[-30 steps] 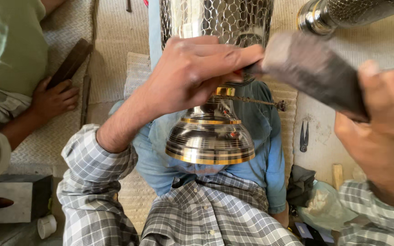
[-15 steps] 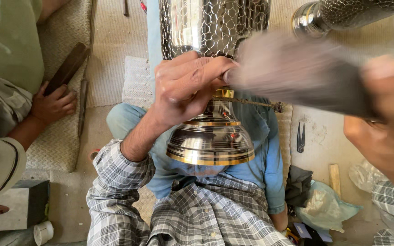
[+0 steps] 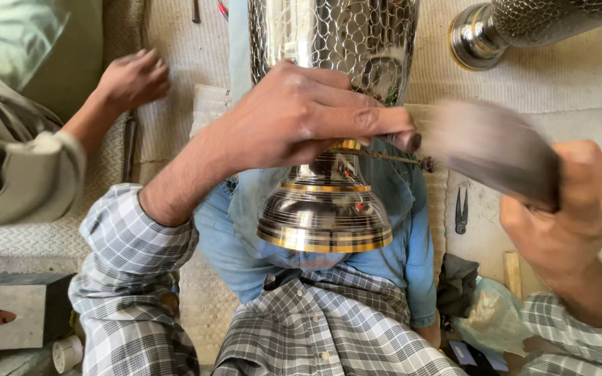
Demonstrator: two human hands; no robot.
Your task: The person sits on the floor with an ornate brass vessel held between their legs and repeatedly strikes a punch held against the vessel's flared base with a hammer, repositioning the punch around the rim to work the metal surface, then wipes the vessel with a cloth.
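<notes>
Vase (image 3: pixel 325 209) lies across our lap, left hand (image 3: pixel 301 115) clenched around its neck. Right hand (image 3: pixel 573 209) grips the blurred dark mallet (image 3: pixel 489 150); we judge light strikes, firm neck hold.

The left hand (image 3: pixel 301 115) grips the narrow neck of a silver vase (image 3: pixel 325 209) with gold bands, lying across the person's lap. At three o'clock the right hand (image 3: pixel 573 209) holds a dark, motion-blurred block (image 3: pixel 489 150). Small pliers (image 3: pixel 460 211) lie beneath it. Another person's hand (image 3: pixel 132 78) rests at ten o'clock.
</notes>
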